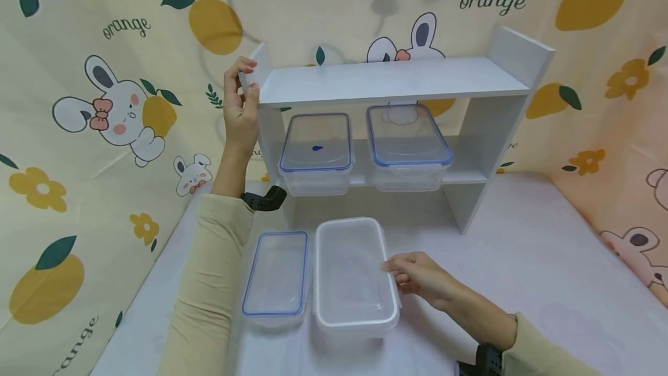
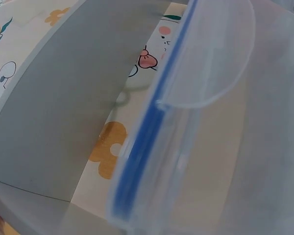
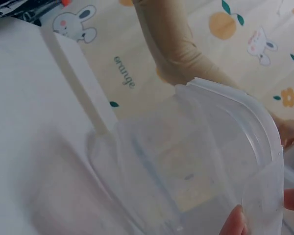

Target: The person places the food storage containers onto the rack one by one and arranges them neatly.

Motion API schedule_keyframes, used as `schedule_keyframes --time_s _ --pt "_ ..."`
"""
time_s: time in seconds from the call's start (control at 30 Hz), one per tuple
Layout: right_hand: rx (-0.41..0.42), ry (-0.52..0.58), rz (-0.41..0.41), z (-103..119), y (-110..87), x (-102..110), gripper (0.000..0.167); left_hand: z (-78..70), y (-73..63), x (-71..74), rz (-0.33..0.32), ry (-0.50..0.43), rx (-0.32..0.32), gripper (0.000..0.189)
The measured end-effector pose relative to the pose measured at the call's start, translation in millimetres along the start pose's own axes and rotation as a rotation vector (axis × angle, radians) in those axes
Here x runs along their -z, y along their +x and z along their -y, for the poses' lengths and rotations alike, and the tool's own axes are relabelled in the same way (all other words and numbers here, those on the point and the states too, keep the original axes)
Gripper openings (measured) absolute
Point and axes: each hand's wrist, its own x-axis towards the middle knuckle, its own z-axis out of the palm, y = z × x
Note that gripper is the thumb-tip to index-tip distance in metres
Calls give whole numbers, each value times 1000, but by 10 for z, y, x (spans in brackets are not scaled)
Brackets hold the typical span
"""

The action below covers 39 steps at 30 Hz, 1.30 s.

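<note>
My left hand (image 1: 241, 103) grips the upper left side panel of a white shelf unit (image 1: 386, 83), thumb in front and fingers around the edge. With its thumb and fingers, my right hand (image 1: 425, 279) pinches the right rim of a clear plastic food container with a white-rimmed lid (image 1: 355, 271). In the right wrist view, thumb (image 3: 235, 223) and finger lie on either side of that container's side flap (image 3: 262, 200). Close at its left sits a smaller clear container with a blue-sealed lid (image 1: 276, 274).
Two more blue-sealed containers, one left (image 1: 317, 144) and one right (image 1: 407, 135), stand side by side on the unit's middle shelf, their fronts jutting past its edge. A printed cloth (image 1: 104, 190) hangs behind and along the sides. A white sheet (image 1: 522, 283) covers the table.
</note>
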Motion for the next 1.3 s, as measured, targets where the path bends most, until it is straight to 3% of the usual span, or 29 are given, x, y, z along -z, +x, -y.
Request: schedule_keyframes --time_s 0.23,0.83,1.3 --pt "29 -6 41 111 -86 15 22 -5 -1 20 -3 14 -4 23" --pt "29 -43 49 362 -202 -10 24 20 -55 48 -19 18 12 24" --pt "99 -62 95 536 -295 5 20 -27 -18 8 -4 26 3 22"
